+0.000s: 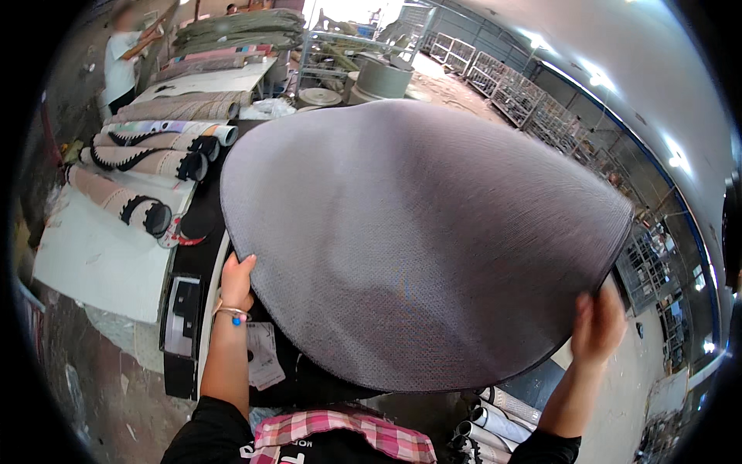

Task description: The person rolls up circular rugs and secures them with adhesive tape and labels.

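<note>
A large round grey rug [371, 232] with a dark bound edge spreads out in front of me, its far right part bent upward in a curve. My left hand [238, 282] grips the rug's near left edge, thumb on top and fingers partly hidden beneath. At the right edge my right hand [599, 325], a little blurred, is closed round the rim. Most of the black table [301, 379] under the rug is covered by it. A printed paper sheet [264, 356] lies on that table beside my left wrist.
Several rolled rugs [154, 162] lie on a white table [100, 247] at the left. More rolled rugs [495, 421] stand low by my right forearm. A person [124, 54] stands far left. Behind are a grey drum [384, 77], stacked green bundles [239, 31] and metal racks [502, 77].
</note>
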A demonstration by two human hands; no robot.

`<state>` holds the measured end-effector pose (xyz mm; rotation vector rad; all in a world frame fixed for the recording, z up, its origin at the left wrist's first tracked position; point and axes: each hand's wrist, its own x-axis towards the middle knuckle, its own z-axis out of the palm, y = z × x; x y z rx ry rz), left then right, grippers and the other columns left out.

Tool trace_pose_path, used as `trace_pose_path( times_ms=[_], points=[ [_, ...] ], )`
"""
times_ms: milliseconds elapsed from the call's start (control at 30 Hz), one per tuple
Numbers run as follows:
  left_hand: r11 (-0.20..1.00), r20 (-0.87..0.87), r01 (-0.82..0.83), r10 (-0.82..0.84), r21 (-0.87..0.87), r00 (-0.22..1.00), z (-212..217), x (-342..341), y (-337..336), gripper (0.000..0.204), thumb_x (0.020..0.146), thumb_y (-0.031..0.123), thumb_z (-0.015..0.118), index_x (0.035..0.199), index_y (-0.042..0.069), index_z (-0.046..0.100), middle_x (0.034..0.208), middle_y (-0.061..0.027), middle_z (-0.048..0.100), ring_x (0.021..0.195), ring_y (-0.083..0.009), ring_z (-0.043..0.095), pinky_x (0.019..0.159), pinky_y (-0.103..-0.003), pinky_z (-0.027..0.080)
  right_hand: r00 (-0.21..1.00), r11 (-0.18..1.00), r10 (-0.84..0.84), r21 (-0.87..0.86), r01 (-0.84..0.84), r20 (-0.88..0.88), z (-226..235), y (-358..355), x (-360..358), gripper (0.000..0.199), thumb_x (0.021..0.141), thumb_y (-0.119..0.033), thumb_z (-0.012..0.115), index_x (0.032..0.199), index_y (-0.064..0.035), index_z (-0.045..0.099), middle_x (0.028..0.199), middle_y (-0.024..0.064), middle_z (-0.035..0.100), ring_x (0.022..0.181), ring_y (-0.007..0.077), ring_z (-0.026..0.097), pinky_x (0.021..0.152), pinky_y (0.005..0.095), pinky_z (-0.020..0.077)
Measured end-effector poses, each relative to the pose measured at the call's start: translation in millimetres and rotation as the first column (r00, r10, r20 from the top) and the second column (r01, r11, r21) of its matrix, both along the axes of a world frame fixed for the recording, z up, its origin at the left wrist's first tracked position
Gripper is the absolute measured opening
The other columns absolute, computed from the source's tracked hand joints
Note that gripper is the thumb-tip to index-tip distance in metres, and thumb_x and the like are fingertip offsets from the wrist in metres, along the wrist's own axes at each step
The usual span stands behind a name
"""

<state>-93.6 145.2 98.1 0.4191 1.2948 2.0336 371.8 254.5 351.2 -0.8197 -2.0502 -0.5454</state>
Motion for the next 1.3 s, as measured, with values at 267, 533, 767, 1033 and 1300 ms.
trace_pose_path(
  times_ms=[267, 533, 767, 1033, 1300],
  points=[
    [0.999, 0.044, 0.022, -0.024, 0.029, 0.999, 0, 33, 1, 0.025, 0.087, 0.002, 0.05, 0.11, -0.005, 0.051, 0.105, -0.0123, 0.061, 0.092, -0.0212, 0.059, 0.085, -0.036, 0.046, 0.708, 0.931, -0.3, -0.357, 0.073, -0.639, -77, 117, 195, 0.038, 0.09, -0.018, 0.058, 0.117, 0.0079, 0.052, 0.113, 0.0163, 0.059, 0.102, 0.0212, 0.055, 0.088, 0.0305, 0.0433],
    [0.951, -0.096, 0.064, -0.097, -0.302, 0.991, -48, 91, -53, 0.023, 0.089, 0.013, 0.055, 0.106, -0.003, 0.054, 0.098, -0.0107, 0.062, 0.087, -0.0179, 0.059, 0.08, -0.034, 0.047, 0.853, 0.661, -0.52, -0.609, 0.438, 0.048, -193, 156, 145, 0.053, 0.084, -0.011, 0.055, 0.132, 0.0048, 0.037, 0.136, 0.0221, 0.039, 0.126, 0.0337, 0.038, 0.105, 0.0411, 0.0292],
    [0.488, -0.692, -0.578, -0.077, -0.654, 0.718, -42, -19, -125, 0.021, 0.083, 0.02, 0.05, 0.08, 0.003, 0.063, 0.082, -0.0175, 0.063, 0.081, -0.0365, 0.059, 0.068, -0.043, 0.048, 0.972, 0.595, 0.087, -0.793, 0.127, 0.22, -297, 42, -47, 0.053, 0.085, -0.037, 0.056, 0.129, -0.0077, 0.046, 0.136, 0.0254, 0.035, 0.127, 0.041, 0.032, 0.105, 0.0499, 0.0239],
    [0.065, -0.434, -0.468, -0.503, -0.881, 0.747, -122, -99, -182, 0.043, 0.064, 0.019, 0.077, 0.098, -0.003, 0.062, 0.109, -0.0244, 0.057, 0.101, -0.039, 0.057, 0.087, -0.042, 0.048, 0.972, 0.676, -0.033, -0.711, 0.195, 0.235, -294, 33, -70, 0.052, 0.08, -0.038, 0.061, 0.123, -0.0109, 0.052, 0.135, 0.023, 0.036, 0.126, 0.0391, 0.033, 0.105, 0.0524, 0.0215],
    [0.157, -0.48, -0.46, -0.43, -0.874, 0.765, -96, -96, -190, 0.031, 0.07, 0.03, 0.07, 0.079, 0.0, 0.068, 0.083, -0.0216, 0.063, 0.082, -0.0375, 0.061, 0.074, -0.044, 0.05, 0.975, 0.649, -0.1, -0.73, 0.213, 0.196, -296, 24, -70, 0.049, 0.077, -0.034, 0.064, 0.12, -0.0103, 0.056, 0.135, 0.0206, 0.038, 0.127, 0.0365, 0.033, 0.106, 0.0488, 0.0225]
  ],
)
